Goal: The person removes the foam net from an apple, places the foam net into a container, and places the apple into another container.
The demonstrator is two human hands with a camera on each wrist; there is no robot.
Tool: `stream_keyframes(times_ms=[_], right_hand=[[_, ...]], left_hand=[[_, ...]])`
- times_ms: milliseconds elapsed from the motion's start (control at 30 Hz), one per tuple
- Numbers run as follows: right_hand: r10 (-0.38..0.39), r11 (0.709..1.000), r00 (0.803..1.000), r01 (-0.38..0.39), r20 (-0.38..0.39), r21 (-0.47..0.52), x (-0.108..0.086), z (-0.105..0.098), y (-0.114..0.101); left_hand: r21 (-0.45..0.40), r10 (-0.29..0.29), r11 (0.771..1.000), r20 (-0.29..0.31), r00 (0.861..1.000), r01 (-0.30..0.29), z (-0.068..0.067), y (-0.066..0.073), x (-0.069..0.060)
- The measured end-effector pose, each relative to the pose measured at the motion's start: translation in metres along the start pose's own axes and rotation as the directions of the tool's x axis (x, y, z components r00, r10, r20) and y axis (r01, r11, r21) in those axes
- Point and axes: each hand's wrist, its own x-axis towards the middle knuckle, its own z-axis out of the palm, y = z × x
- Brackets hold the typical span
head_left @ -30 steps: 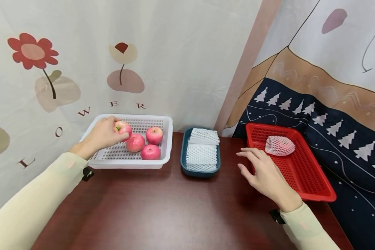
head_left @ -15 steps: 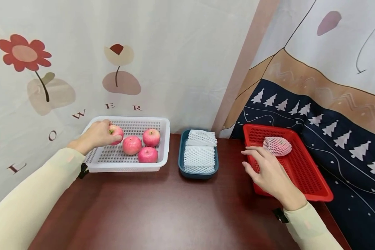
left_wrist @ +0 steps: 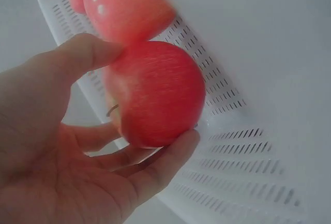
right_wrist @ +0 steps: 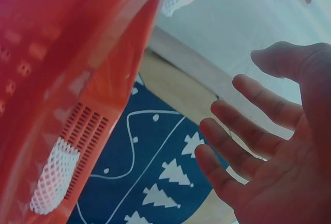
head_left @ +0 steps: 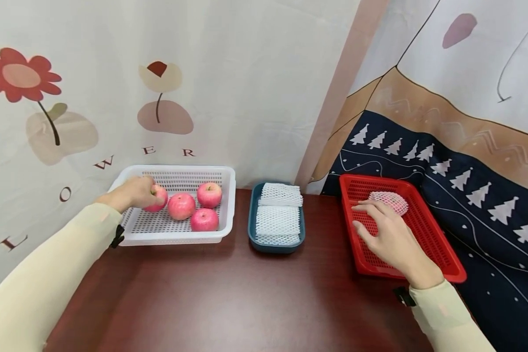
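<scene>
My left hand (head_left: 134,193) is at the left side of the white basket (head_left: 171,238), its thumb and fingers round a red apple (left_wrist: 158,94). In the left wrist view the stem of this apple faces the palm, and another apple (left_wrist: 126,6) lies against it. Three more apples, among them one at the front (head_left: 204,219), sit to its right in the basket. My right hand (head_left: 393,239) hovers over the near left part of the red basket (head_left: 440,244), fingers spread and holding nothing. Beyond its fingertips lies an apple in a white foam net (head_left: 390,201).
A blue tray (head_left: 276,248) with a stack of white foam nets (head_left: 278,220) stands between the two baskets on the dark red table (head_left: 255,298). Printed curtains hang behind (head_left: 246,88) and a dark blue tree-patterned cloth (head_left: 466,215) borders the right.
My left hand has moved the apple left and down to the left part of the white basket. My right hand has shifted slightly right, further over the red basket.
</scene>
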Motion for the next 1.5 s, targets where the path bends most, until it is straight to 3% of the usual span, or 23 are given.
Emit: stream_keyframes(times_ms=[100,333,400,467,533,600,733,833,1033,1233,1500], right_hand=[[0.014,1.0,1.0,-0.014,0.01,-0.01,0.0,-0.002,0.004],[0.03,0.999,0.999,-0.03,0.02,-0.012,0.001,-0.004,0.013],[0.035,0.999,0.999,-0.035,0.025,-0.01,0.002,-0.005,0.016],[0.04,0.999,0.999,-0.039,0.031,-0.006,0.004,-0.006,0.019],[0.046,0.999,0.998,-0.045,0.035,-0.004,0.006,-0.007,0.023],[0.052,0.999,0.998,-0.052,0.035,-0.003,0.006,-0.008,0.026],[0.061,0.998,0.997,-0.061,0.04,-0.006,0.007,-0.009,0.032],[0.068,0.998,0.996,-0.067,0.049,-0.009,0.009,-0.009,0.035],[0.084,0.996,0.995,-0.084,0.061,-0.007,0.013,-0.011,0.041],[0.121,0.993,0.99,-0.12,0.071,-0.013,0.014,-0.015,0.047],[0.165,0.986,0.981,-0.161,0.103,-0.045,0.024,-0.019,0.056]], left_hand=[[0.016,-0.001,1.0,0.043,0.999,0.0,0.012,-0.02,0.015],[0.087,0.005,0.996,0.103,0.995,-0.014,0.06,-0.097,0.075],[0.085,0.024,0.996,0.121,0.992,-0.035,0.064,-0.11,0.084],[0.101,0.014,0.995,0.114,0.993,-0.026,0.064,-0.111,0.088],[0.114,0.039,0.992,0.094,0.995,-0.049,0.058,-0.099,0.079],[0.132,0.057,0.989,0.069,0.996,-0.065,0.049,-0.077,0.062],[0.108,0.076,0.991,0.066,0.995,-0.082,0.022,-0.02,0.011],[0.086,0.06,0.994,0.062,0.996,-0.065,0.007,0.006,-0.017],[0.084,0.1,0.991,0.01,0.995,-0.101,0.006,0.017,-0.035],[0.063,0.139,0.989,-0.085,0.987,-0.134,0.009,0.03,-0.05],[0.033,0.128,0.992,-0.172,0.977,-0.125,0.019,0.054,-0.069]])
